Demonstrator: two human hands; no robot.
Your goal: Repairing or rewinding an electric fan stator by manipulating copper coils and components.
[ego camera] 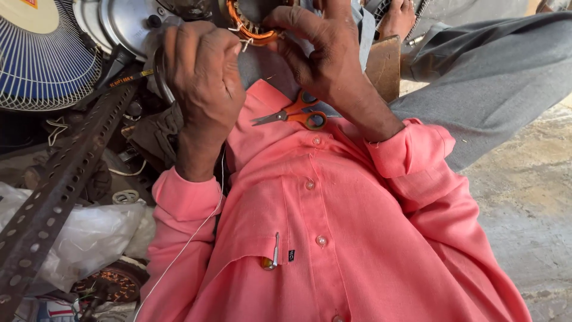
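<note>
Copper-wound orange motor coil (253, 27) up top, pinched by right hand (325, 50) fingers; left hand (202, 77) curled shut on white thread (185, 244). Orange-handled scissors (295, 113) lie on pink shirt (333, 226) w/ blades closed.

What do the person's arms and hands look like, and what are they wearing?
Both hands, the left hand and the right hand, are bare: no gloves, and no rings or watch that I can see. The arms wear long pink shirt sleeves, pushed back into thick folded cuffs below the wrists. The shirt front has small pink buttons.
</note>
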